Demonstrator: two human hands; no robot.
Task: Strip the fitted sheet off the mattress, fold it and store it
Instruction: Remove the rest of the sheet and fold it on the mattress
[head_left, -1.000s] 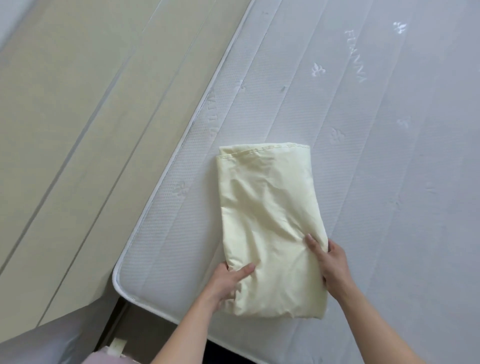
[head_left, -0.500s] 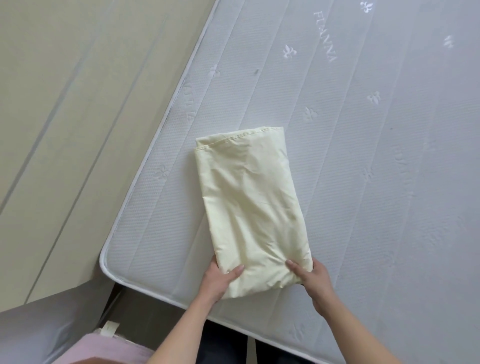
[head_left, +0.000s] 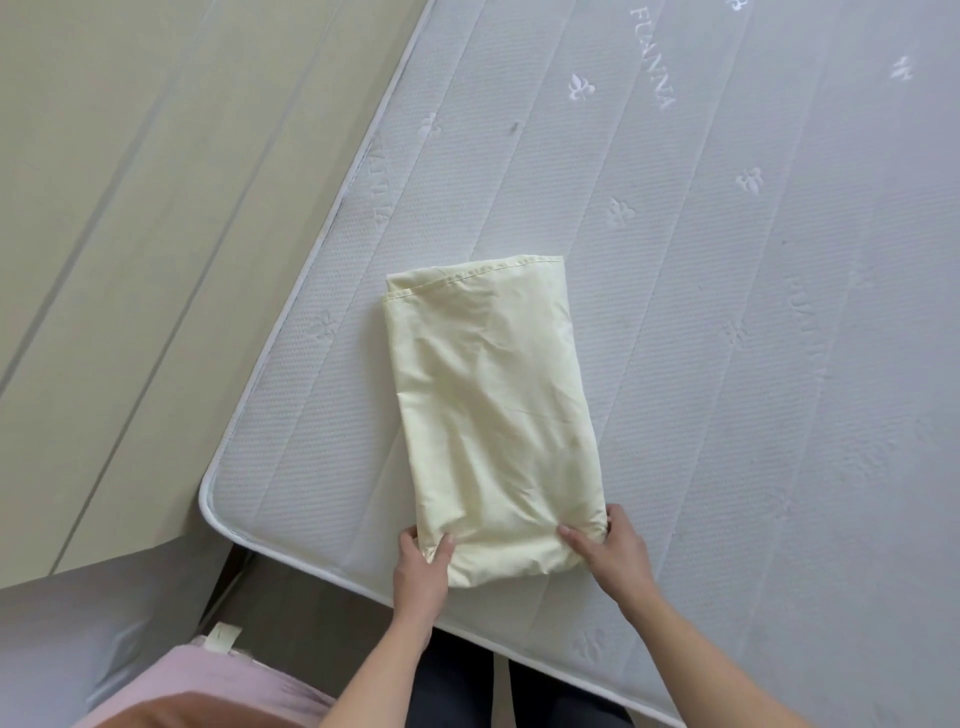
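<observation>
Sheet axis: we see the fitted sheet (head_left: 493, 415) folded into a long rectangle, its long axis running from the near edge of the mattress (head_left: 727, 364) away from us and leaning slightly to the left; the stitched hem end points away, the rounded end points at us
Sheet place: it lies flat on the bare mattress top, near the mattress's near-left corner, its near end just inside the white piped edge
Count: we count one folded sheet, one mattress, two hands
Sheet look: pale yellow, smooth cloth with soft creases; several layers show at the far end, where a seamed hem runs across; the near end bulges a little
Left hand: our left hand (head_left: 421, 564) grasps the near-left corner of the sheet, thumb on top of the cloth and fingers curled round its edge
Right hand: our right hand (head_left: 610, 545) grasps the near-right corner, thumb lying on top and fingers wrapped round the side
Mattress look: white-grey quilted cover with long stitched channels, woven leaf emblems and lettering
Around: a beige panelled wall (head_left: 156, 208) stands along the mattress's left side; a pink cloth (head_left: 208, 686) lies at the lower left beside a grey surface (head_left: 62, 639)
</observation>
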